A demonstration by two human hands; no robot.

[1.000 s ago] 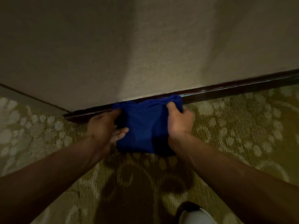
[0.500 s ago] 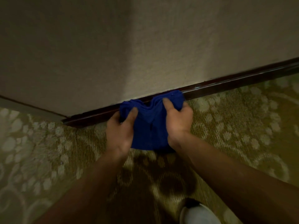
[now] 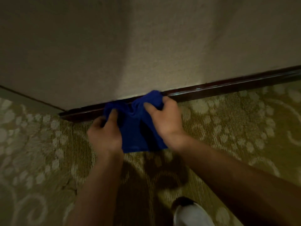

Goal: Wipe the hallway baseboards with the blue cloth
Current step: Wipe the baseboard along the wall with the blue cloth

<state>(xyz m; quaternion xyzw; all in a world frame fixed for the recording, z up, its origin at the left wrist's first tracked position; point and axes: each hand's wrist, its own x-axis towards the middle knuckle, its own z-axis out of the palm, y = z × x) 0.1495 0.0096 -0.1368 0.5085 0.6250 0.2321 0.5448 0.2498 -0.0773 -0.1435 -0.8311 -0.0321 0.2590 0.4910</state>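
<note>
Both hands grip the blue cloth [image 3: 138, 128]: left hand [image 3: 105, 134] near, right hand [image 3: 166, 118] pressing it against the dark baseboard [image 3: 211, 90].

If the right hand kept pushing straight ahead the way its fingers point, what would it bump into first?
Probably the dark glossy wooden baseboard. The right hand grips the bunched blue cloth with fingers aimed at the wall, so cloth would press the baseboard first, though depth is hard to judge.
</note>
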